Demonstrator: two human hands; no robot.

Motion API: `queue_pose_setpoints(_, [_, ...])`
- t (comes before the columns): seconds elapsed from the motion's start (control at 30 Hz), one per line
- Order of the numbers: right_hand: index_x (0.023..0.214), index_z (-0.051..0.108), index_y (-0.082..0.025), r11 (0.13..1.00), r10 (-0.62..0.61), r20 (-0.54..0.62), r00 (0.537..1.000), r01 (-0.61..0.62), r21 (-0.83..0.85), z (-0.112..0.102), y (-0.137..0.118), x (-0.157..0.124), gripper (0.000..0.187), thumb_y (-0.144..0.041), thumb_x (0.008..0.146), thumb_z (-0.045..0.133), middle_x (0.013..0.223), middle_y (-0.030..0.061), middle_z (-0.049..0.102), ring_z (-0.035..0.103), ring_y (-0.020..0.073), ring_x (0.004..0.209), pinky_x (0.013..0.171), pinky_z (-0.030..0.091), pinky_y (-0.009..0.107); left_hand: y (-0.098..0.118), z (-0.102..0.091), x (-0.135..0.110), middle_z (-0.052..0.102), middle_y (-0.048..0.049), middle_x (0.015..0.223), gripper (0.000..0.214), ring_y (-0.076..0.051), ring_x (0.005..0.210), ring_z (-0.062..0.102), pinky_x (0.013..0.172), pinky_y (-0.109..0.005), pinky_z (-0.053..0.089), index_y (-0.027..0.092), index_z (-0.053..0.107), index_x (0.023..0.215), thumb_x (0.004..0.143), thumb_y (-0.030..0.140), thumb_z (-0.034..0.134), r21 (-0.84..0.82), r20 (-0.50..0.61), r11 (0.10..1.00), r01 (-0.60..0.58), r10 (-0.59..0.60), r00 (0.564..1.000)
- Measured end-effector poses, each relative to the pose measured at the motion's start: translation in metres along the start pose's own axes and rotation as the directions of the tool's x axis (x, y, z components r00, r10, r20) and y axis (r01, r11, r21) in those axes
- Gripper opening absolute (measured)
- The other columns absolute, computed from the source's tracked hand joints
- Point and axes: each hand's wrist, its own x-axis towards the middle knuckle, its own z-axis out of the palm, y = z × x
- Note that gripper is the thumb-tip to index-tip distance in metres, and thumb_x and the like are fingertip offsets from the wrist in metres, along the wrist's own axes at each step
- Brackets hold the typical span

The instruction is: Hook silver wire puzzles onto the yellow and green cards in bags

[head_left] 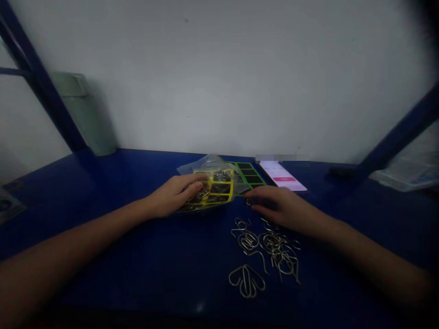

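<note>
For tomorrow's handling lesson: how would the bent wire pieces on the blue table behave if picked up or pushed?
The bent wire pieces likely feel stiff, as their loops hold crisp shapes. Being thin, each is probably light. Lying tangled in a heap, one may drag others along when lifted.

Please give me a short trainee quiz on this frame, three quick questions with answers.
1. Which hand rests on the yellow-framed card in the clear plastic bag?
2. True or false: the loose bent wire pieces lie on the blue tabletop, nearer the right hand than the left.
3. Fill in the blank: the card beside the phone has a ____ frame.

Key:
1. The left hand
2. True
3. Green
</note>
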Motion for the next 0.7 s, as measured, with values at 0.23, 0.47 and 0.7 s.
queue_pose_setpoints(0.23, [0.097,0.057,-0.021,0.989,0.061,-0.011,0.998,-0.059,0.137,-0.002,-0.012,0.001,0.024,-0.019,0.073,0.058,0.078,0.0009,0.056,0.051,0.0084,0.055,0.048,0.046,0.022,0.001,0.001,0.0,0.05,-0.007,0.121,0.038,-0.018,0.105,0.05,0.087,-0.029,0.039,0.015,0.043,0.121,0.09,0.033,0.027,0.015,0.002,1.0,-0.017,0.017,1.0])
queue_pose_setpoints(0.47, [0.081,0.06,-0.02,0.996,-0.065,-0.418,0.906,0.088,0.035,-0.002,-0.024,0.001,0.008,-0.018,0.077,0.054,0.084,0.0044,0.058,0.057,0.0131,0.072,0.058,0.052,0.026,0.001,0.001,0.0,0.051,-0.0069,0.119,0.038,-0.017,0.102,0.051,0.086,-0.028,0.039,0.015,0.044,0.12,0.09,0.033,0.027,0.01,0.001,1.0,-0.029,0.029,1.0])
queue_pose_setpoints(0.7, [0.092,0.059,-0.022,0.969,-0.245,-0.43,0.869,0.219,-0.11,0.009,-0.044,0.005,0.019,-0.012,0.079,0.049,0.091,0.0033,0.064,0.06,0.0145,0.085,0.075,0.052,0.03,0.007,0.004,-0.002,0.051,-0.0076,0.119,0.038,-0.018,0.103,0.051,0.087,-0.029,0.039,0.013,0.043,0.119,0.09,0.032,0.027,-0.009,-0.002,0.998,-0.056,0.056,0.998])
